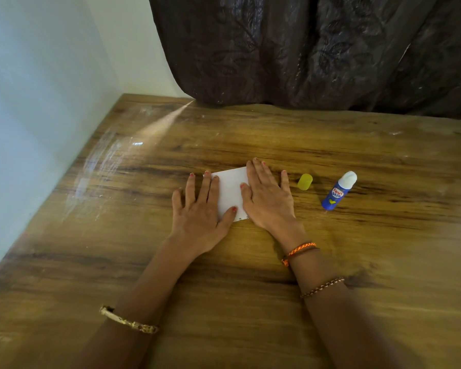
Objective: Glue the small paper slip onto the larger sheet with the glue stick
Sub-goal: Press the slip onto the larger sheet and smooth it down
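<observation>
Both of your hands lie flat on a white paper point(230, 193) in the middle of the wooden desk point(250, 129). Your left hand point(200, 209) covers the paper's left edge, fingers straight and slightly spread, pointing away from you, with the thumb resting on the near part of the paper. Your right hand point(266, 195) presses on the right side, fingers straight and spread, the little finger reaching past the paper onto the bare desk. Neither hand grips anything; both simply press down with flat palms. Only one white piece shows between your hands, so you cannot tell the small slip from the larger sheet here. A little dark print shows along the paper's near edge.

Just to the right of your right hand lies a yellow cap point(305, 181) on its side. Further right stands the glue stick point(338, 190), blue with a white top, uncapped and leaning in this wide view, well apart from the paper.

You wear a gold bangle point(129, 320) on the left forearm, and an orange braided band point(300, 251) and a beaded bracelet point(322, 286) on the right. A dark patterned curtain point(317, 49) hangs at the far edge of the desk, and a pale wall point(37, 102) runs along the left.
</observation>
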